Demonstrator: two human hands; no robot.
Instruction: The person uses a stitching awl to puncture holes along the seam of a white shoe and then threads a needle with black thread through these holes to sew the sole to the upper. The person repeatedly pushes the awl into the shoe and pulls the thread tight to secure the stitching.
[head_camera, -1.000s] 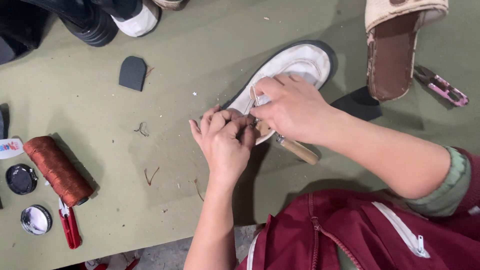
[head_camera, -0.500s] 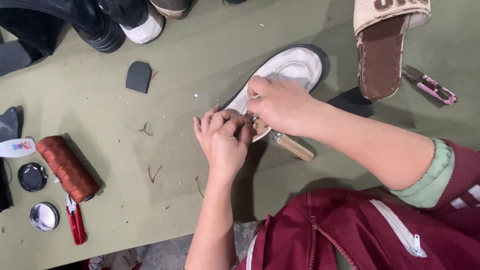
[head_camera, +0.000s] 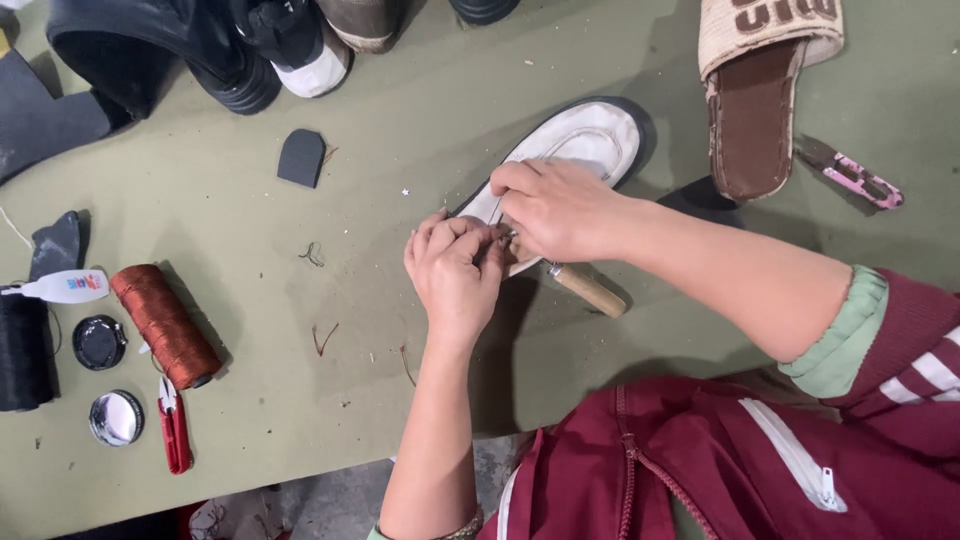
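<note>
White glue tube (head_camera: 62, 287) by rust thread spool (head_camera: 165, 325).

The olive-green felt-covered surface (head_camera: 420, 90) carries a white low shoe with a dark sole (head_camera: 585, 140), a tan woven slipper (head_camera: 755, 90), a rust-brown thread spool (head_camera: 165, 325), red-handled snips (head_camera: 175, 430), a pink-handled cutter (head_camera: 855, 175), a small dark rubber heel piece (head_camera: 300, 157), two round tin lids (head_camera: 115, 418) and black boots (head_camera: 150, 50).
</note>
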